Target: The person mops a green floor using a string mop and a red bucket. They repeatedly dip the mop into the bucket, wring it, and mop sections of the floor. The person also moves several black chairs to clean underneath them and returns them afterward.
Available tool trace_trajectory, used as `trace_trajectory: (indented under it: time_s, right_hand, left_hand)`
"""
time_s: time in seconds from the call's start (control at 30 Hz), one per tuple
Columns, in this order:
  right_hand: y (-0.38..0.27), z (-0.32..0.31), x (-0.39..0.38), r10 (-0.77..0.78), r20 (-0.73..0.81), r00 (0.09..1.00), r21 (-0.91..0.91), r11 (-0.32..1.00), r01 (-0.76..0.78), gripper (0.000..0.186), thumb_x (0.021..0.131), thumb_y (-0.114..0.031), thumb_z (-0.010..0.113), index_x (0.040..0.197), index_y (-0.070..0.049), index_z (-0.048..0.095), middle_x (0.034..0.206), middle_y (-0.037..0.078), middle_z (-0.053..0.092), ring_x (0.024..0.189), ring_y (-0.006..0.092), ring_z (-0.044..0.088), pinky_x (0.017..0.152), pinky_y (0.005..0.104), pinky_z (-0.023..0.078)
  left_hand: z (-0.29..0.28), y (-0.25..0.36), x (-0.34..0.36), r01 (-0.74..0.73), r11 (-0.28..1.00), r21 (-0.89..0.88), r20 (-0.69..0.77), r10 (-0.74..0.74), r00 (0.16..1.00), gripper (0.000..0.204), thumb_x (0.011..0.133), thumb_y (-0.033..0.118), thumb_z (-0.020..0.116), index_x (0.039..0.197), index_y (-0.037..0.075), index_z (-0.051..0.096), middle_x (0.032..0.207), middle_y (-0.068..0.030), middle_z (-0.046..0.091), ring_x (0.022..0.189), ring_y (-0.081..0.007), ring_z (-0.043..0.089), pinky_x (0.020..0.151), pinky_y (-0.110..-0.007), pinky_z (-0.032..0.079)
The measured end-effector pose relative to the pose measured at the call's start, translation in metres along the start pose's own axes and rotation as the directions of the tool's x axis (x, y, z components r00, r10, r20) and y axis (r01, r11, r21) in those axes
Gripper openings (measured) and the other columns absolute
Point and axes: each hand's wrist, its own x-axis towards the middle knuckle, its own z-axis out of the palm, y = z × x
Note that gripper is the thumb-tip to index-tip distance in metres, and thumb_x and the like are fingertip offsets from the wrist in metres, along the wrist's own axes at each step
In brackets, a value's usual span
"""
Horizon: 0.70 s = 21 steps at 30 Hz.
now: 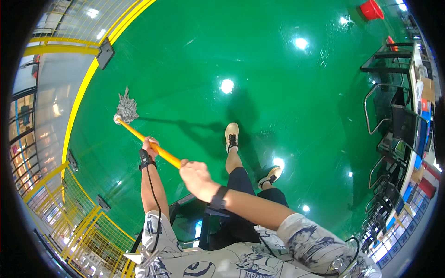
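Observation:
A grey string mop head [126, 107] lies on the glossy green floor [278, 83] at the left, beside the yellow floor line. Its yellow handle [132, 129] slants from the head down toward my body. My left hand [150, 146] is closed round the middle of the handle, with a strapped device and cable at the wrist. My right hand [194, 177] grips the handle higher up, nearer me, and covers its end. The mop's shadow stretches to the right across the floor.
Yellow mesh fencing [81, 199] with dark foot plates [105, 53] runs along the left. A red bucket [371, 9] stands at the upper right. Dark chairs [397, 106] and a cluttered workbench [417, 78] line the right side. My feet show at centre, and a dark framed object is behind my left arm.

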Motion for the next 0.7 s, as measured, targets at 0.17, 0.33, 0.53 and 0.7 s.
trace_trajectory:
  time_s: [0.17, 0.33, 0.53, 0.7]
  right_hand:
    - [0.100, -0.030, -0.073, 0.000, -0.068, 0.998, -0.047, 0.999, -0.004, 0.014, 0.071, -0.010, 0.064, 0.082, -0.002, 0.062, 0.064, 0.011, 0.064, 0.059, 0.0260, 0.066, 0.052, 0.0350, 0.052]
    - [0.207, -0.109, -0.207, 0.224, 0.116, 0.968, -0.103, 0.972, -0.213, 0.027, 0.080, -0.032, 0.066, 0.084, -0.005, 0.059, 0.068, 0.015, 0.063, 0.065, 0.0350, 0.063, 0.057, 0.0457, 0.049]
    - [0.273, -0.113, -0.521, 0.593, 0.249, 0.766, 0.208, 0.740, -0.640, 0.029, 0.079, -0.034, 0.068, 0.087, -0.008, 0.059, 0.074, 0.016, 0.064, 0.075, 0.0382, 0.062, 0.067, 0.0483, 0.048]
    - [0.252, -0.108, -0.769, 0.909, 0.194, 0.370, 0.134, 0.349, -0.928, 0.031, 0.074, -0.027, 0.073, 0.100, -0.012, 0.065, 0.077, 0.015, 0.065, 0.078, 0.0367, 0.063, 0.068, 0.0441, 0.049]
  left_hand:
    - [0.033, -0.121, -0.032, -0.031, 1.000, -0.005, -0.058, 0.030, 0.998, 0.015, 0.087, 0.013, 0.054, 0.077, 0.013, 0.043, 0.055, 0.0018, 0.039, 0.047, -0.0137, 0.046, 0.053, -0.027, 0.044]
    - [0.113, -0.305, -0.102, -0.074, 0.943, 0.324, -0.086, 0.107, 0.991, 0.014, 0.089, 0.018, 0.045, 0.084, 0.005, 0.042, 0.057, -0.0101, 0.048, 0.050, -0.0284, 0.049, 0.056, -0.042, 0.046]
    - [0.105, -0.574, -0.263, 0.183, 0.698, 0.692, -0.132, -0.126, 0.983, 0.011, 0.087, 0.014, 0.048, 0.086, 0.003, 0.045, 0.056, -0.0126, 0.048, 0.049, -0.0289, 0.052, 0.052, -0.043, 0.048]
    - [0.037, -0.780, -0.443, 0.243, 0.431, 0.869, -0.066, -0.386, 0.920, 0.025, 0.084, 0.021, 0.050, 0.064, 0.006, 0.051, 0.053, -0.0122, 0.057, 0.046, -0.0241, 0.058, 0.041, -0.040, 0.045]
